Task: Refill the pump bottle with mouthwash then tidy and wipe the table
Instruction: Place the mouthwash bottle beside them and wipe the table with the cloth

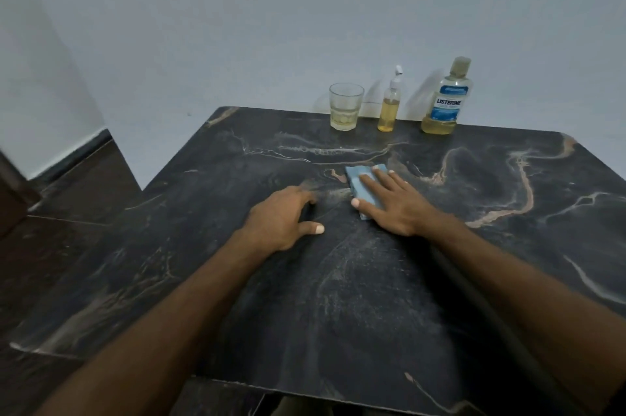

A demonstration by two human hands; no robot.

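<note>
A folded blue cloth (359,184) lies on the dark marble table (372,280) near its middle. My right hand (393,204) presses flat on the cloth, fingers spread. Just left of it, my left hand (283,219) rests on the bare tabletop with fingers curled loosely and nothing in it. At the far edge stand a pump bottle (389,104) with yellow liquid and its pump fitted, and a capped Listerine mouthwash bottle (446,100) with a little yellow liquid at the bottom.
A clear glass (345,106) holding a little yellowish liquid stands left of the pump bottle by the white wall (305,9). Dark floor tiles (67,212) lie beyond the table's left edge.
</note>
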